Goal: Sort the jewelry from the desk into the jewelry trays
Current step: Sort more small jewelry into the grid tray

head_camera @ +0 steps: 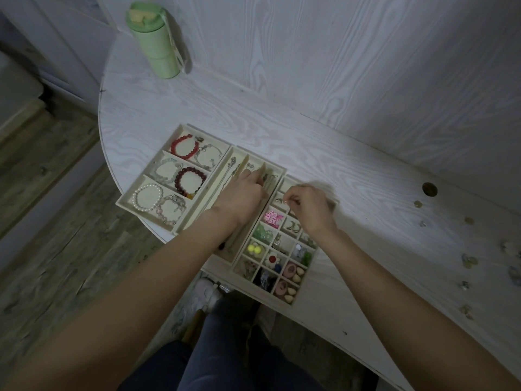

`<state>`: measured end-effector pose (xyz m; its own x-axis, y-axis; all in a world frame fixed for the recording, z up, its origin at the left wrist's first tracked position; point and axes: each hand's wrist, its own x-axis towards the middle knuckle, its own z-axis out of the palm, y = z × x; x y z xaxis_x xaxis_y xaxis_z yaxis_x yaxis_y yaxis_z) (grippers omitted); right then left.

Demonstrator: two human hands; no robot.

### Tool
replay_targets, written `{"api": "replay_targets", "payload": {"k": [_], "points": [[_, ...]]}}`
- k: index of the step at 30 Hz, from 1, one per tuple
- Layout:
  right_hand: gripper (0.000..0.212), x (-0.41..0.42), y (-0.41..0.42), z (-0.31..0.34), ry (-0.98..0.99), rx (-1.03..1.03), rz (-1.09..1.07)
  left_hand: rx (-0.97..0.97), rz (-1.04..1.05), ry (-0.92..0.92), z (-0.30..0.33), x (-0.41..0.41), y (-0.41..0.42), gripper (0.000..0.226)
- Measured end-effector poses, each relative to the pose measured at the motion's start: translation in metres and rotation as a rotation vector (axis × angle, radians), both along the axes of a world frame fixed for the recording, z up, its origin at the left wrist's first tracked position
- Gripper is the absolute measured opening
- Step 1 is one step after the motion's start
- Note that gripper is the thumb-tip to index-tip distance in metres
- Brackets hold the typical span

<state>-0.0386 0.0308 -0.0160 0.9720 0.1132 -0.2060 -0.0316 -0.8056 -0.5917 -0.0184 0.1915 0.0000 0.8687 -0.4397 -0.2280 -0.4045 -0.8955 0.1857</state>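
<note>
1. White wood-grain desk (352, 193) is carrying three jewelry trays side by side, the nearest corner sitting close to its front edge.
2. Nearest, the small-grid tray (306, 270) is filling with earrings.
3. Above it, the right hand (308, 206) is pinching a tiny metal piece (285, 202), likely lowering it into a cell.
4. Left hand (242, 193), fingers curled, is steadying a divider in the long-slot tray (277, 169).
5. Further left, the bracelet tray (180, 131) is holding bracelets.
6. Loose pieces (468, 261) are waiting to the right, with open desk between for the next reach; a green bottle (155, 40) is standing farthest back.
</note>
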Motion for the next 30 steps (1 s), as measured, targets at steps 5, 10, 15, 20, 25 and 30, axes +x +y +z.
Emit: {"api": "replay_targets", "payload": {"k": [5,10,15,20,25,30], "points": [[0.02,0.0,0.003,-0.001,-0.004,0.001,0.028,-0.002,-0.001,-0.009,-0.002,-0.001,0.0,0.044],[0.027,-0.002,0.005,-0.001,-0.013,-0.074,0.052,-0.008,-0.001,0.001,-0.002,0.0,0.0,0.043],[0.018,-0.002,0.008,0.002,-0.034,-0.185,0.03,-0.013,0.007,0.012,0.0,0.0,-0.001,0.041],[0.021,-0.002,0.014,0.009,-0.052,-0.381,0.037,-0.02,0.003,0.005,0.003,0.0,-0.002,0.042],[0.032,0.0,0.021,0.015,-0.075,-0.467,0.084,-0.018,0.005,0.008,0.003,0.0,-0.004,0.043],[0.043,0.008,0.028,0.018,-0.047,-0.518,0.151,-0.002,-0.005,0.001,0.001,0.001,-0.006,0.037]]}}
